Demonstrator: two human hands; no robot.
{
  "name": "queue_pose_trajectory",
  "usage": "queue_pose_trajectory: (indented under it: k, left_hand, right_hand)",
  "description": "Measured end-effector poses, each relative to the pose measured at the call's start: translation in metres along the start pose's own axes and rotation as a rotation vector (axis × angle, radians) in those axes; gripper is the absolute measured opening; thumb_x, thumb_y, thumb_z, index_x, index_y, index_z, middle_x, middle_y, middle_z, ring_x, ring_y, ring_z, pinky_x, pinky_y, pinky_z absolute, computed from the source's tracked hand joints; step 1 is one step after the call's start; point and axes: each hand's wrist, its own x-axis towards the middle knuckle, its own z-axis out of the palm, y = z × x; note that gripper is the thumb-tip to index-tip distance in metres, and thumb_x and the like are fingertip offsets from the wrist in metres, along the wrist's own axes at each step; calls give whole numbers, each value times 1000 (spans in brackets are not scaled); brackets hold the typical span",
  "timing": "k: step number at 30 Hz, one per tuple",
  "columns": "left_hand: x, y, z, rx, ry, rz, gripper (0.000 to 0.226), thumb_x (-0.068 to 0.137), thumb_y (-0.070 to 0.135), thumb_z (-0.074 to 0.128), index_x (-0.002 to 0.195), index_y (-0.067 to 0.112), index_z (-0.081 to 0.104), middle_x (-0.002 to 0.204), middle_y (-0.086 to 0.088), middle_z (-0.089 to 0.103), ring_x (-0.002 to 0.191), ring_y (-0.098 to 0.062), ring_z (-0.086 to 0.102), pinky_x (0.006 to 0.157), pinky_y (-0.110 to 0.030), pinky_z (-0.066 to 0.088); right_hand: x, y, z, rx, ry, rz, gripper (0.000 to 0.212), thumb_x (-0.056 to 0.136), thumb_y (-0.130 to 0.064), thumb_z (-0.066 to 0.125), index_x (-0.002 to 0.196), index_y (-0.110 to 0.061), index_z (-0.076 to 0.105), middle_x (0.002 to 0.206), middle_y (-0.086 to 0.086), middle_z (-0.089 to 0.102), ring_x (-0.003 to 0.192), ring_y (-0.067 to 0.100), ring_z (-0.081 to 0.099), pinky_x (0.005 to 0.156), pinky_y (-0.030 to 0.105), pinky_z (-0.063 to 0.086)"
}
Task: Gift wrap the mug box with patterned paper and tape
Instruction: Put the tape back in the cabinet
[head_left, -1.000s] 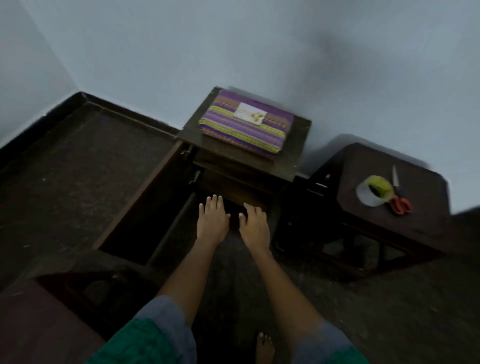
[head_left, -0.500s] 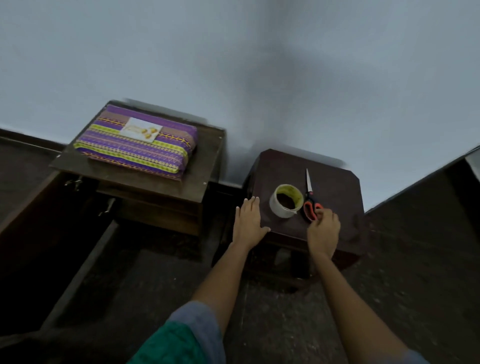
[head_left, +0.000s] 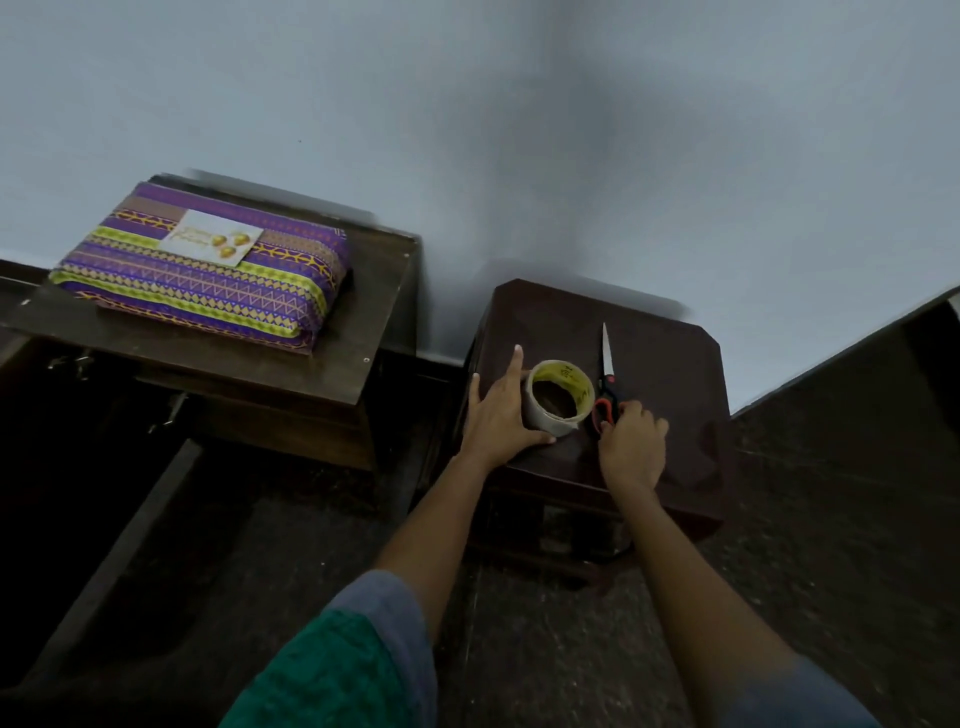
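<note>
The mug box (head_left: 208, 280), wrapped in purple, green and gold striped paper with a white card (head_left: 210, 244) on top, lies on a dark wooden table (head_left: 332, 364) at the left. On a dark stool (head_left: 670, 374) to its right stands a roll of tape (head_left: 563, 373) beside red-handled scissors (head_left: 606, 353). My left hand (head_left: 496, 415) rests against the roll's left side, fingers straight and thumb in front of it. My right hand (head_left: 631, 447) has its fingers curled on the scissors' red handles.
A pale wall rises behind both pieces of furniture. An open dark wooden compartment (head_left: 78, 467) sits below the left table. Dark speckled floor (head_left: 831, 519) spreads to the right of the stool and towards me.
My view swung right from the box table to the stool. Both hands left the space below the table; the left reached the tape roll and the right closed on the scissors' handles.
</note>
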Motion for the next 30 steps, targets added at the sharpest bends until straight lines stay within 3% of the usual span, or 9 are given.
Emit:
queue_pose_trajectory:
  k: [5, 7, 9, 13, 16, 19, 22, 26, 30]
  left_hand:
    - [-13, -9, -7, -237, 73, -48, 119, 65, 33, 82, 150, 19, 0, 148, 0, 33, 138, -20, 28, 116, -40, 19]
    - [-29, -16, -20, -314, 59, -80, 116, 66, 26, 82, 150, 18, 3, 149, -1, 26, 137, -21, 28, 110, -32, 29]
    - [-50, -27, -37, -320, 60, -100, 109, 68, 23, 81, 150, 14, 10, 146, -3, 24, 133, -18, 33, 100, -24, 33]
    - [-99, -57, -79, -344, 115, -156, 94, 65, 23, 81, 143, 13, 29, 135, -2, 32, 124, -19, 42, 99, -28, 41]
    - [-134, -80, -114, -370, 151, -188, 86, 67, 21, 81, 139, 15, 33, 132, -2, 33, 122, -17, 43, 95, -25, 40]
    - [-163, -105, -147, -353, 193, -225, 87, 68, 21, 81, 139, 12, 33, 132, -5, 34, 123, -18, 41, 93, -20, 35]
    - [-183, -135, -170, -334, 201, -288, 86, 69, 24, 81, 139, 11, 31, 133, -6, 33, 124, -20, 40, 92, -22, 36]
    - [-202, -187, -180, -335, 237, -398, 87, 70, 26, 80, 140, 12, 29, 133, -4, 33, 121, -19, 43, 87, -22, 38]
    - [-196, -252, -172, -317, 306, -485, 88, 69, 26, 80, 140, 12, 30, 133, -5, 35, 121, -22, 46, 87, -25, 39]
  right_hand:
    - [-3, -6, -3, 78, -23, 37, 24, 88, -22, 62, 104, -5, 58, 103, 16, 63, 101, 31, 54, 67, 33, 41]
    - [-20, -13, -4, 82, -14, -38, 21, 88, -23, 61, 100, -6, 61, 95, 15, 66, 91, 31, 59, 62, 30, 38]
    - [-49, -25, -5, 87, -7, -128, 23, 90, -26, 59, 102, -8, 64, 91, 13, 67, 84, 30, 62, 63, 31, 41]
    - [-117, -57, -4, 170, -88, -259, 25, 91, -33, 57, 102, -14, 68, 90, 8, 69, 79, 23, 62, 61, 28, 40]
    - [-160, -86, 4, 151, -185, -321, 27, 89, -35, 59, 109, -20, 68, 92, 5, 69, 83, 21, 64, 61, 28, 41]
    - [-196, -121, 10, 162, -321, -357, 37, 88, -34, 61, 123, -23, 61, 104, 5, 66, 95, 22, 62, 77, 34, 49]
    - [-221, -149, 22, 156, -422, -434, 38, 88, -33, 61, 125, -23, 61, 107, 4, 65, 98, 20, 61, 82, 33, 49]
    - [-238, -181, 60, 92, -491, -538, 32, 89, -33, 58, 120, -25, 63, 106, 3, 65, 95, 18, 60, 73, 27, 43]
    - [-232, -212, 116, 41, -434, -611, 30, 91, -35, 55, 118, -27, 64, 100, 0, 62, 93, 17, 60, 67, 23, 34]
